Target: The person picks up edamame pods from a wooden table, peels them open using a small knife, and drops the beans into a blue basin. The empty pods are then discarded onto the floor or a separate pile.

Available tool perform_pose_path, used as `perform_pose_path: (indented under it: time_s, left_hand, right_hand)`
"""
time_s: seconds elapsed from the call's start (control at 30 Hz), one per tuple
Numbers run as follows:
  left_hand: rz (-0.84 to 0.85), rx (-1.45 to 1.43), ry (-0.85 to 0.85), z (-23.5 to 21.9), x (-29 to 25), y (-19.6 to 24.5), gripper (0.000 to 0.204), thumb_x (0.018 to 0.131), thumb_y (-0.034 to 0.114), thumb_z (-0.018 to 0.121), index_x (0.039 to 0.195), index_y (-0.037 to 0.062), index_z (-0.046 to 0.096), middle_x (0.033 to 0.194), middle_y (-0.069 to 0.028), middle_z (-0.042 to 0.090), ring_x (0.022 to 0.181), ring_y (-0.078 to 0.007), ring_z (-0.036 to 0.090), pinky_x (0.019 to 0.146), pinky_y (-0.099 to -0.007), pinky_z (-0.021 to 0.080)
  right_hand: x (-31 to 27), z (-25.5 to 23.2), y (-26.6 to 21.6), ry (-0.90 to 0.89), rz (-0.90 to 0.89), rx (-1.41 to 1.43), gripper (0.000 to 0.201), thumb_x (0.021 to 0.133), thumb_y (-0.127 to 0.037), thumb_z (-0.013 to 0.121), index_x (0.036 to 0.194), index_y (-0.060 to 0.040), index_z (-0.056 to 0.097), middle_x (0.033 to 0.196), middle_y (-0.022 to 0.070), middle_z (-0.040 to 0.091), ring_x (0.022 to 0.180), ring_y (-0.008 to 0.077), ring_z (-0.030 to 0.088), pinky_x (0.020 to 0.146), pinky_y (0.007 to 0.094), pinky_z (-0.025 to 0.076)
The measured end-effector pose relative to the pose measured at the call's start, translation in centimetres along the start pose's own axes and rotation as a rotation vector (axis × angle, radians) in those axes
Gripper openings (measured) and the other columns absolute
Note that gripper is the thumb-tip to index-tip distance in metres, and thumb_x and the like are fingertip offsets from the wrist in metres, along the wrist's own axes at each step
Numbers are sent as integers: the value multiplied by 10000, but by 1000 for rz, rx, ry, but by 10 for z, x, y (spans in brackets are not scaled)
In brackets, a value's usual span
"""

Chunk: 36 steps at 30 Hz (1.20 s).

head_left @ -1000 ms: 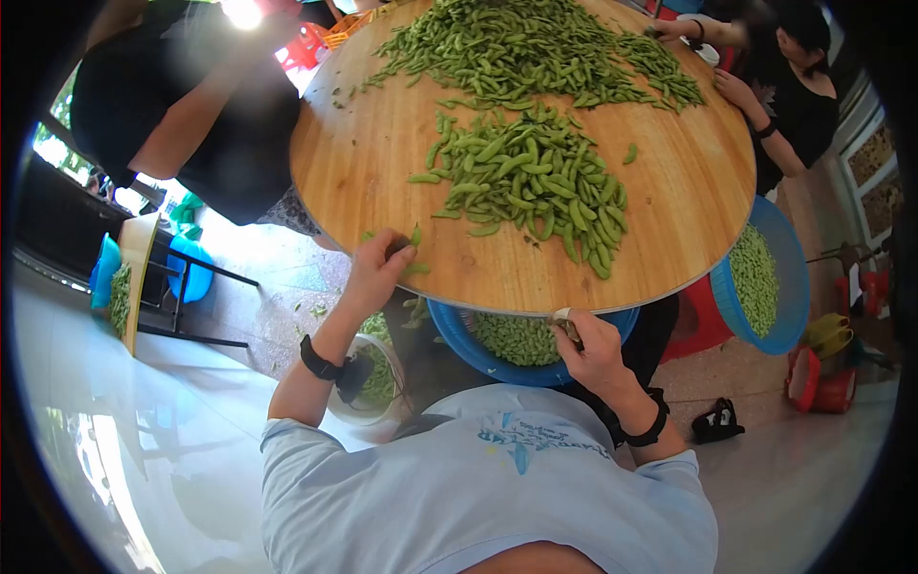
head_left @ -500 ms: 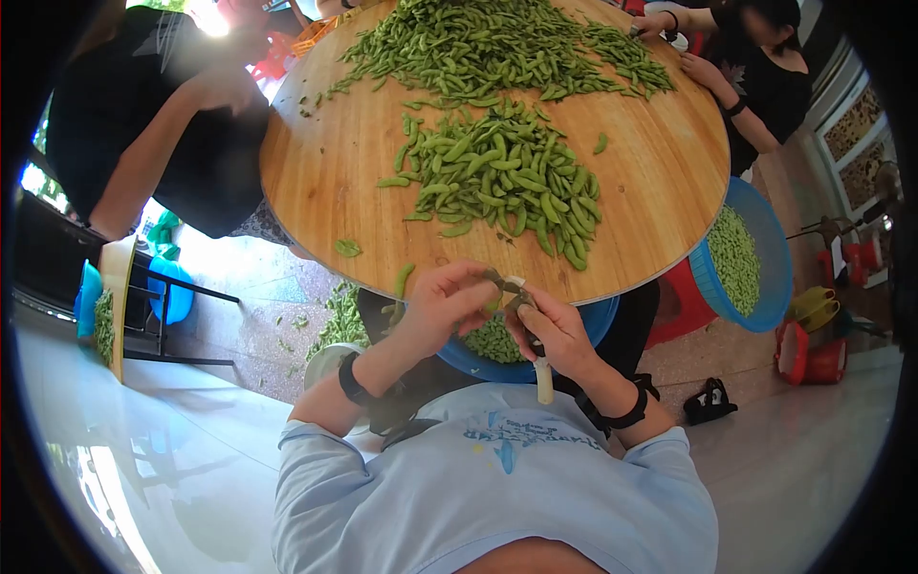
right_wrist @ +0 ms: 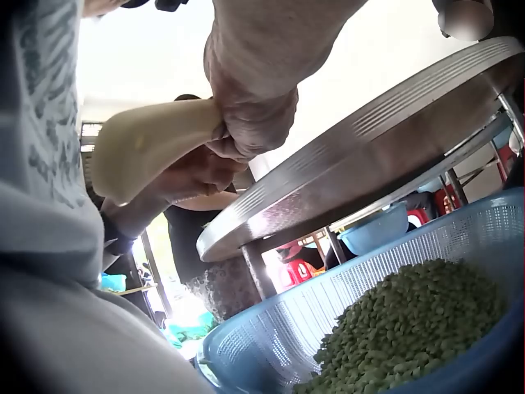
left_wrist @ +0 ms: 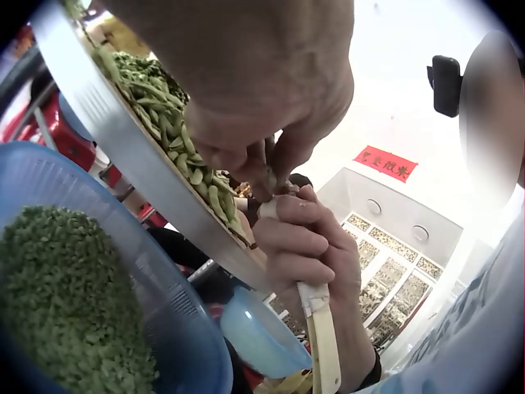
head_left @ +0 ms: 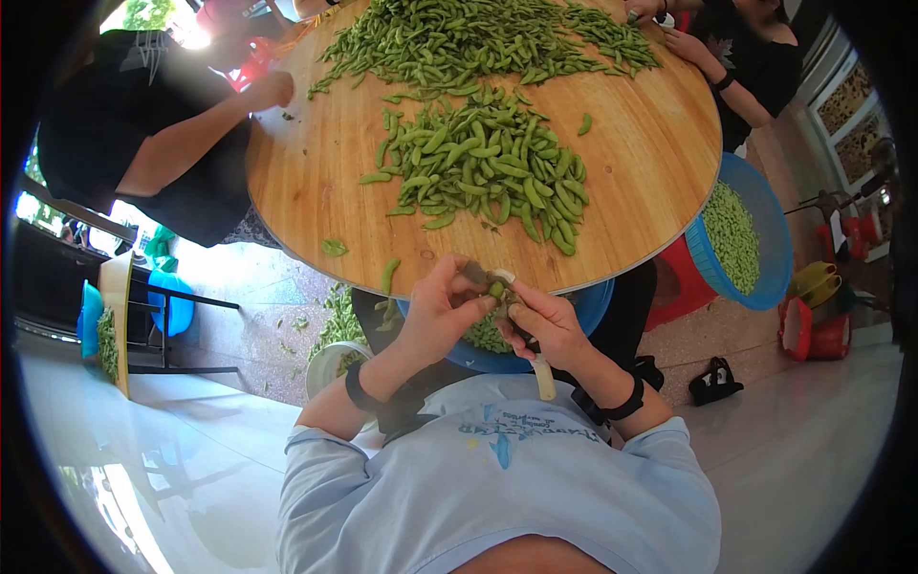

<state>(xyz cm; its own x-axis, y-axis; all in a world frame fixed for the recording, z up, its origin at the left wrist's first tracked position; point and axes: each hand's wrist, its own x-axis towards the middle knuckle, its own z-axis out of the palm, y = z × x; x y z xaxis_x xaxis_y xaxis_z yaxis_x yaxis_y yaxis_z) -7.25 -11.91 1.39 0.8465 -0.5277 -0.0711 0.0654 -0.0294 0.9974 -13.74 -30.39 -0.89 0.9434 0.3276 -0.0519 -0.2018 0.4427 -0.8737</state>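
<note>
My left hand [head_left: 435, 316] pinches a green soybean pod [head_left: 496, 289] just past the table's near edge. Close against it, my right hand [head_left: 553, 330] grips a tool by its flat cream handle [head_left: 543, 378], which sticks out below the fist. The tool's working end is hidden among the fingers. In the left wrist view the right hand's fingers [left_wrist: 295, 238] curl round the tool, with the left fingertips right above them. Under both hands, a blue basket [right_wrist: 271, 316] holds shelled green beans [right_wrist: 410, 328].
A round wooden table [head_left: 316, 182] carries a near heap of pods [head_left: 488, 163] and a larger far heap [head_left: 449, 38]. Two people sit at its sides. Another blue basket [head_left: 712, 263] of beans stands right; a white bucket [head_left: 330, 368] and spilled pods [head_left: 339, 320] are left.
My left hand has come from the table's near left edge to meet the right hand, bringing a pod. Across on the left, the other person's hand has reached onto the table.
</note>
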Motion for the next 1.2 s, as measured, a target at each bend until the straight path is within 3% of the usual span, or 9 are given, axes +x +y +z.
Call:
perform_pose_path:
  time_s: [0.07, 0.23, 0.57, 0.63, 0.7, 0.77, 0.83, 1.0, 1.2]
  left_hand:
    - [-29, -34, 14, 2, 0, 0, 355, 817, -58, 634, 1090, 28, 425, 924, -42, 634, 883, -75, 582, 778, -216, 472]
    - [-41, 143, 30, 3, 1, 3, 382, 818, -51, 628, 1117, 22, 403, 895, -28, 631, 825, -54, 558, 706, -194, 446]
    - [103, 86, 53, 2, 9, -12, 390, 801, -3, 641, 1128, -4, 430, 840, -35, 650, 692, -71, 550, 607, -225, 435]
    - [-8, -403, 25, 8, 11, -7, 377, 793, -12, 621, 1123, 3, 437, 857, -53, 641, 715, -95, 566, 608, -238, 439]
    - [-133, -515, -79, -3, 15, -10, 355, 796, -22, 602, 1112, 5, 442, 858, -60, 633, 711, -103, 569, 602, -239, 437]
    - [-263, -627, -178, -5, 14, -15, 335, 798, -32, 583, 1101, 6, 447, 860, -66, 625, 707, -111, 571, 597, -240, 435]
    - [-288, -480, -55, 5, 15, -18, 284, 816, -38, 548, 1080, 3, 451, 844, -60, 615, 685, -103, 557, 591, -233, 427]
    - [-116, -313, -73, 24, 10, -16, 231, 827, -25, 590, 1027, 15, 483, 840, -42, 616, 703, -91, 572, 580, -204, 418]
    - [-103, -330, -156, 19, 8, -10, 262, 824, -41, 618, 1069, 1, 536, 905, -49, 636, 770, -97, 598, 633, -209, 458]
  right_hand:
    - [0, 2, 0, 23, 15, 20, 434, 997, -116, 402, 1417, -24, 342, 796, 37, 514, 591, 58, 460, 461, 181, 393]
    - [-1, 1, 3, 19, -40, -31, 423, 994, -101, 415, 1405, -13, 357, 805, 35, 529, 580, 52, 463, 463, 176, 383]
    - [1, 0, 4, 106, -149, -189, 286, 976, -56, 441, 1239, 26, 515, 815, 24, 561, 547, 32, 446, 443, 172, 343]
    - [-1, -6, 2, 64, -122, -160, 287, 954, -30, 469, 1229, 30, 522, 804, 38, 563, 550, 50, 464, 451, 188, 361]
    - [2, -10, 4, 24, -99, -136, 291, 932, -4, 497, 1219, 33, 529, 794, 53, 565, 553, 68, 483, 459, 203, 379]
    - [9, -10, 16, 133, -802, -931, 338, 865, 44, 569, 1201, 39, 538, 776, 105, 572, 579, 121, 541, 505, 243, 432]
    - [4, -13, 17, 156, -759, -977, 353, 840, 48, 601, 1188, 41, 545, 765, 122, 570, 599, 141, 565, 530, 257, 449]
    - [-7, -17, 14, 270, -535, -874, 306, 832, 23, 631, 1130, 49, 569, 745, 104, 597, 632, 133, 591, 553, 257, 463]
    - [-7, -14, 5, 316, -155, -215, 213, 882, 0, 553, 1085, 51, 596, 704, 21, 583, 537, 68, 496, 469, 208, 390]
